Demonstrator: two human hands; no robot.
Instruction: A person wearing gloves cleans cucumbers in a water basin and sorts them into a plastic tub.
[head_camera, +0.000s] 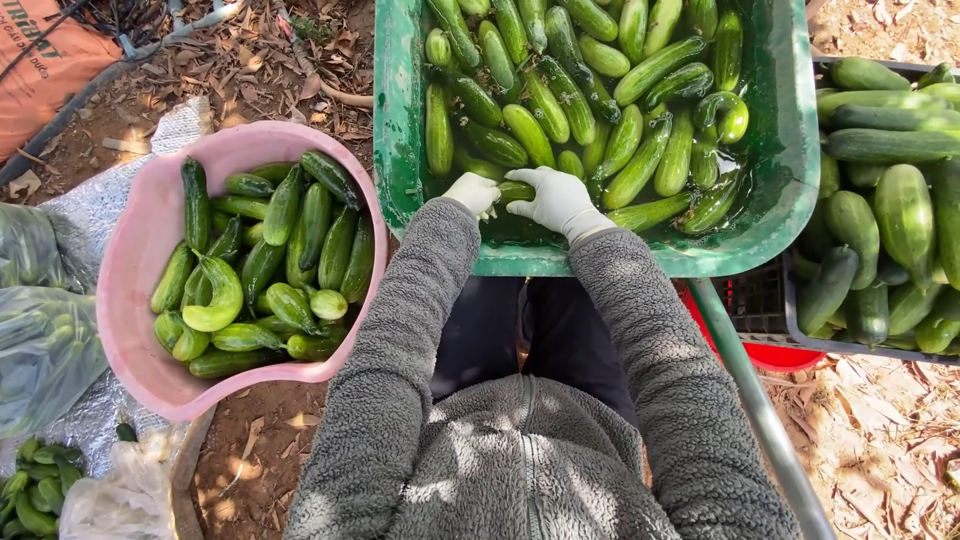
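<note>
left hand (472, 192) gloved, curling on one end of a small cucumber (517, 189), fingertips hiding | right hand (556, 200) gripping its other end | cucumber lying at green tub (790, 150) near rim, mostly covered | pink basin (140, 250) sitting left

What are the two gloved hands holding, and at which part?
Both hands hold one small cucumber in the green tub: the left hand at one end, the right hand over the other.
</note>
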